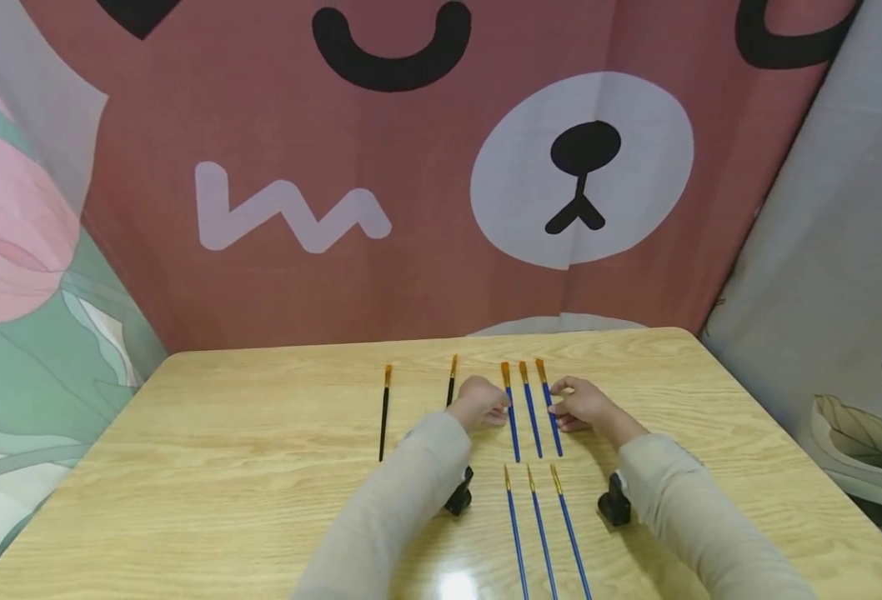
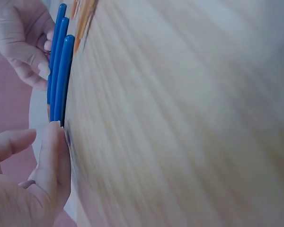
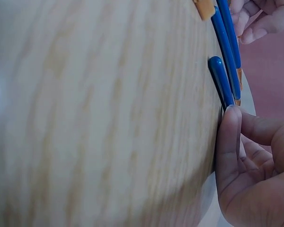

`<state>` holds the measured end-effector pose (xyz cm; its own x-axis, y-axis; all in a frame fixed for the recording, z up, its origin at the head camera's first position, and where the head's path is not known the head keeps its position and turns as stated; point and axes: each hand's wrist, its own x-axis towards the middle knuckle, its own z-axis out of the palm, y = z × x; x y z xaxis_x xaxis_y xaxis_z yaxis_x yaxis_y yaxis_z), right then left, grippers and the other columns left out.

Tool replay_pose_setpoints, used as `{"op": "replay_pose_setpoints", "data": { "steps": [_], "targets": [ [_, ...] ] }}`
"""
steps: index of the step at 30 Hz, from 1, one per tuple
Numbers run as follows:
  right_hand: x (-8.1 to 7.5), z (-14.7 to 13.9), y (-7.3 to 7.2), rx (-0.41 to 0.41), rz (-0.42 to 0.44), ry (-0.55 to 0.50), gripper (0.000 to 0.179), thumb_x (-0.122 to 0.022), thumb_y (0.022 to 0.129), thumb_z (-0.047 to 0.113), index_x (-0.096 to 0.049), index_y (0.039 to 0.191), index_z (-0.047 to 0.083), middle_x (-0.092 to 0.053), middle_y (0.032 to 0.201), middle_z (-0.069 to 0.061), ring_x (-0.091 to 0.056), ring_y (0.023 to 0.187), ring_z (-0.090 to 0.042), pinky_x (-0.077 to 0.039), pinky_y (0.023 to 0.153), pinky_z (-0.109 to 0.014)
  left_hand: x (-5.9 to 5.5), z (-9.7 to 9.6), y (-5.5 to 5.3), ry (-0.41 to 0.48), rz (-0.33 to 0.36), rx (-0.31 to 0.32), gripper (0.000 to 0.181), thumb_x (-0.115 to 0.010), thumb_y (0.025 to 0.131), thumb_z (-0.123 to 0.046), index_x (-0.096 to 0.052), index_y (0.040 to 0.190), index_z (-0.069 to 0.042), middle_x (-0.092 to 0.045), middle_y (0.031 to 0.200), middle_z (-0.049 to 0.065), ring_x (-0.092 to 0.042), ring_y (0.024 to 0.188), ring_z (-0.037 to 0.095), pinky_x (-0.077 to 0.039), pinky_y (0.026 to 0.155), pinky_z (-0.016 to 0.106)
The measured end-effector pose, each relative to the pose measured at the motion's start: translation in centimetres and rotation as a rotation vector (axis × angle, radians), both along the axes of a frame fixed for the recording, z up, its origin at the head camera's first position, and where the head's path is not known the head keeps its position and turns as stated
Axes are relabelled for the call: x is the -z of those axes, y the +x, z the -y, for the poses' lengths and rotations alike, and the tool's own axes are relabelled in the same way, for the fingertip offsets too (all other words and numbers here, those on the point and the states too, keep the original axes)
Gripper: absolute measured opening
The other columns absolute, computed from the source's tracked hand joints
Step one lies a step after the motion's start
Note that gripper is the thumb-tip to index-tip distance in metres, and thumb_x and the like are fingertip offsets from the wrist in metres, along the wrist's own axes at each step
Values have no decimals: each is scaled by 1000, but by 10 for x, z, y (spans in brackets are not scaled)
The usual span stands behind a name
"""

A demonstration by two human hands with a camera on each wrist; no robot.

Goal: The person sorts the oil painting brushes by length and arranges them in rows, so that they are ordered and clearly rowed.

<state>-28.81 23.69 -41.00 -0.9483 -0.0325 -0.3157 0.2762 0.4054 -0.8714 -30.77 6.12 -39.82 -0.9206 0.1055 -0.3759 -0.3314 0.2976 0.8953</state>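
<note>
Three blue-handled flat paintbrushes lie side by side, bristles away from me: a left one (image 1: 514, 425), a middle one (image 1: 532, 417) and a right one (image 1: 550, 408). My left hand (image 1: 480, 403) is at the left one's outer side; in the left wrist view a fairly straight finger (image 2: 52, 156) touches its handle. On the other side, my right hand (image 1: 585, 405) touches the right brush with its fingertips. The right wrist view has a fingertip (image 3: 231, 116) against that handle. Neither hand appears to wrap around a brush.
Nearer me lie three thin blue brushes (image 1: 542, 533) with pointed tips. Two black-handled brushes lie to the left, one upright in view (image 1: 384, 417), another (image 1: 452, 385) partly behind my left hand. A patterned cloth (image 1: 426, 292) hangs behind the wooden table (image 1: 261, 467).
</note>
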Motion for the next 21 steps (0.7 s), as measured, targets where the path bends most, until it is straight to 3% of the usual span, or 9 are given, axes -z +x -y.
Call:
{"op": "replay_pose_setpoints", "data": {
  "steps": [7,10,13,14,17,20,21],
  "targets": [
    [0,0,0,-13,-10,15,36,-52,83,-2,-38,115,-4,-53,69,-10,-52,51,-13,-51,49,-26,-6,10,5,71,-29,18,34,-58,72,8,-49,105,13,-54,75,16,-58,64,28,-53,54,30],
    [1,0,0,-15,-6,19,36,-52,83,-2,-38,116,-4,-54,69,-9,-52,51,-13,-51,49,-26,-12,14,11,40,-44,7,34,-57,73,8,-49,106,13,-55,79,19,-59,68,30,-54,59,33],
    [2,-1,-1,-17,-3,18,36,-52,83,-2,-37,116,-3,-53,68,-9,-52,52,-13,-51,50,-26,-5,16,4,11,-63,-27,34,-58,73,8,-51,106,10,-56,89,21,-60,72,31,-53,62,36],
    [1,-1,-1,-19,-3,18,37,-52,83,-2,-37,117,-3,-53,68,-9,-52,52,-13,-51,50,-26,8,17,-8,33,-41,-30,33,-60,71,7,-53,104,8,-56,88,21,-59,70,31,-53,60,35],
    [1,-2,-1,-23,-8,9,37,-52,83,-2,-36,117,-4,-54,69,-9,-52,52,-13,-51,51,-27,65,22,-56,132,-6,-37,42,-66,65,5,-52,104,4,-56,85,20,-58,63,31,-53,52,36],
    [0,-2,0,-33,-7,-4,37,-51,83,-2,-36,117,-4,-54,69,-9,-52,52,-14,-51,51,-27,116,30,-99,173,18,-35,44,-70,62,1,-52,102,3,-55,83,19,-57,61,31,-53,50,36],
    [0,-1,0,-37,-5,-7,37,-52,83,-2,-36,117,-4,-54,69,-9,-53,52,-14,-51,51,-27,122,34,-104,167,13,-36,42,-69,62,2,-53,101,4,-55,84,20,-57,61,32,-53,50,36]
  ]
}}
